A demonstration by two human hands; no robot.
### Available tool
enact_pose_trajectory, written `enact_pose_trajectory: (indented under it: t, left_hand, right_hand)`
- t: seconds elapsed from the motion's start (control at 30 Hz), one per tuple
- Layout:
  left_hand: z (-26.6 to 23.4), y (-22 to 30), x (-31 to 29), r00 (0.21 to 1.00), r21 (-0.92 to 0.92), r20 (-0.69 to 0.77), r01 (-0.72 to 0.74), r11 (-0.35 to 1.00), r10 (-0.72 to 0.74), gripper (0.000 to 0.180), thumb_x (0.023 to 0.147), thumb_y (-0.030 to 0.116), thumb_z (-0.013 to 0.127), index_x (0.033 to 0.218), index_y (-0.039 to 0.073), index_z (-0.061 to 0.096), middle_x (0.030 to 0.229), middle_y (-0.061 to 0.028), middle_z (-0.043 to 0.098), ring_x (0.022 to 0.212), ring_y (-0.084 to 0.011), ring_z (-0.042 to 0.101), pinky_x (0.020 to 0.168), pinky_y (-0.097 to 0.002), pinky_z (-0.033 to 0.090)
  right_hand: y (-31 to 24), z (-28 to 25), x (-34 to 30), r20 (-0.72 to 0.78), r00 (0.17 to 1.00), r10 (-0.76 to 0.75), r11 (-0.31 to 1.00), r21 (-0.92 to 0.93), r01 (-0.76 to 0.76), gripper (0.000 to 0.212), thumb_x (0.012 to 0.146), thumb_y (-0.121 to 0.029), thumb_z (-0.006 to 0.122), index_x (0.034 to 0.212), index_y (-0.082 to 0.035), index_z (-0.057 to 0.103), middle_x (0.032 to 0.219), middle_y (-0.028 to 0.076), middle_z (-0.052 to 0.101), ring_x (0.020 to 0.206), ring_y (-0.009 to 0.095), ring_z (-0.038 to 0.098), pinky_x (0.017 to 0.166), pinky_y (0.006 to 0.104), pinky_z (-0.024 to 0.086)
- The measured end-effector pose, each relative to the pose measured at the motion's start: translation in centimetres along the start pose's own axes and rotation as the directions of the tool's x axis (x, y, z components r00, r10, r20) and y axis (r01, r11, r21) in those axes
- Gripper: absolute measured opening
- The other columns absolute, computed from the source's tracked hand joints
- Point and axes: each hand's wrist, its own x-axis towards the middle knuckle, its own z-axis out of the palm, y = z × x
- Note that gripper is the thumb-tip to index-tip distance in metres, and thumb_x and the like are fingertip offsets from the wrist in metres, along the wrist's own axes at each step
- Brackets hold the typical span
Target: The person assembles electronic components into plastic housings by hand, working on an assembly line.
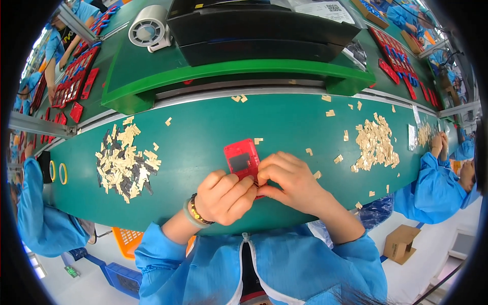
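Note:
A red plastic housing (235, 150) with a dark grey rectangular panel set in it lies at the middle of the green bench, in front of me. My left hand (227, 197) is closed over its lower left part, with a bracelet at the wrist. At the housing's lower right edge, the thumb and fingers of my right hand (288, 179) are pinched together. Whatever sits between them is hidden by the fingertips. One small beige piece (258, 141) rests just beside the housing's upper right corner.
On the left is a pile of beige and dark pieces (124, 161); on the right, a beige pile (376, 142). A green shelf (239, 68) carries black boxes (264, 30) and a white fan (148, 29). Tape rings (63, 173) lie far left. Co-workers sit at both sides.

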Motion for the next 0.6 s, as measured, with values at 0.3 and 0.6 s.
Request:
enact_pose_trajectory:
  t: [0.3,0.6]
  left_hand:
    - [-0.8,-0.2,0.0,0.761,-0.238,0.408,0.621,0.747,-0.504,0.022,0.083,0.000,0.062,0.103,0.004,0.054,0.080,-0.0097,0.067,0.071,-0.0263,0.063,0.064,-0.0358,0.047]
    - [-1.4,-2.9,-1.5,0.442,-0.252,0.356,0.894,0.371,-0.823,0.022,0.089,0.008,0.062,0.107,0.000,0.055,0.104,-0.0169,0.063,0.090,-0.0273,0.064,0.080,-0.0329,0.052]
  right_hand:
    - [0.5,0.4,-1.5,-0.156,0.985,0.073,0.869,-0.474,-0.140,0.018,0.069,-0.010,0.067,0.086,-0.010,0.062,0.101,0.005,0.059,0.097,0.022,0.056,0.082,0.0362,0.043]
    - [4.4,3.6,4.2,-0.304,0.953,0.001,0.990,-0.131,-0.043,0.009,0.080,-0.009,0.070,0.081,-0.005,0.062,0.082,0.004,0.061,0.075,0.017,0.059,0.059,0.0296,0.044]
